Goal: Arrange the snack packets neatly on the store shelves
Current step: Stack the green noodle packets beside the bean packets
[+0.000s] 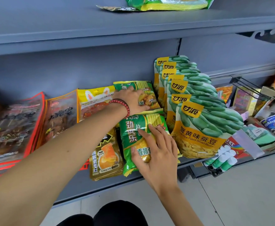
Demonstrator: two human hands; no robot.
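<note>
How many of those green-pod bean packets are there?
7, counting yellow logos: the bean packets stand in one overlapping row on the shelf, right of the right hand, front one nearest the edge, rearmost at the back panel. Others may be hidden.

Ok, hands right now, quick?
Left hand: on the rear green packet, grip cannot be told.
Right hand: open, fingers pressing flat on the front green packet.
</note>
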